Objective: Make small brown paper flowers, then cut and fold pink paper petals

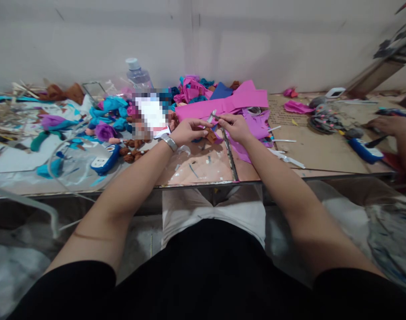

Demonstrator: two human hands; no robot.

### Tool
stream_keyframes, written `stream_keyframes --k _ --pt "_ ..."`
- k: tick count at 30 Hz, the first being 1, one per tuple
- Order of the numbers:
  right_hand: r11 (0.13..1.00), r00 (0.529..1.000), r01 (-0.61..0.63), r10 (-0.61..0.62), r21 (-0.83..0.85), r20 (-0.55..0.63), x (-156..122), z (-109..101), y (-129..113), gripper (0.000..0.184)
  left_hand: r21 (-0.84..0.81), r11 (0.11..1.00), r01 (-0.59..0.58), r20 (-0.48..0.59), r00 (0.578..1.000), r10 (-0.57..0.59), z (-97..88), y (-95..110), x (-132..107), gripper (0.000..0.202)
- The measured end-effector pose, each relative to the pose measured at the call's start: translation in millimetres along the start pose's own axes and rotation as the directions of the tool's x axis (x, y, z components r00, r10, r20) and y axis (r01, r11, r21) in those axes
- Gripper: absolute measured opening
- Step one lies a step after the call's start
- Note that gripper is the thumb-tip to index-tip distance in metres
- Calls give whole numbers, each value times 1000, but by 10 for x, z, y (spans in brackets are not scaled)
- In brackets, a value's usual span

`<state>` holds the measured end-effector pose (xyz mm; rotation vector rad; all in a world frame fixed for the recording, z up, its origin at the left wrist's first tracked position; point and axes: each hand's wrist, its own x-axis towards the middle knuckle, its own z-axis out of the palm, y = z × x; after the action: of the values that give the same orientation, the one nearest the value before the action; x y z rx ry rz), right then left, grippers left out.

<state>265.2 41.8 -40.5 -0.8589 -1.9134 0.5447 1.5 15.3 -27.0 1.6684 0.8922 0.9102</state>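
At the table's middle my left hand [189, 132], with a watch on its wrist, has its fingers curled inward and the index finger reaching toward the other hand. What it holds, if anything, I cannot make out. My right hand [235, 127] is closed in a pinch on a thin pale strip [212, 116] that sticks up between the two hands. A small brown piece [210, 135] lies just below the left fingertips. Beneath and behind the hands spread sheets of pink crepe paper [223, 105] and purple paper [256, 126].
Left are a phone [153, 115], a bottle [138, 78], a blue tape dispenser [105, 159] and crepe paper flowers [105, 132]. White strips [288, 158] lie on cardboard [319, 155] at right. Another person's hand [386, 126] is near a second blue dispenser [366, 151].
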Motion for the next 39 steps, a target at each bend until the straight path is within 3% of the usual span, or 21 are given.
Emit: stream_keyframes --k 12,24,29,34,39 --pt "1000 1000 7 -8 -27 -30 2 20 34 83 -8 1000 7 -5 1000 -7 10 32 -1 50" --pt "998 997 3 -8 -68 -73 -18 60 74 83 -18 1000 17 -26 1000 -17 3 51 -9 52" --pt "996 993 30 -39 -85 -109 -7 90 110 92 -8 1000 13 -20 1000 -13 6 34 -9 50" --pt "998 982 -53 55 16 -183 7 108 111 97 15 1000 -3 -22 1000 4 2 18 -3 48" --pt "993 980 -119 118 2 -160 -1 78 159 91 32 999 -40 39 999 39 22 -2 8 52"
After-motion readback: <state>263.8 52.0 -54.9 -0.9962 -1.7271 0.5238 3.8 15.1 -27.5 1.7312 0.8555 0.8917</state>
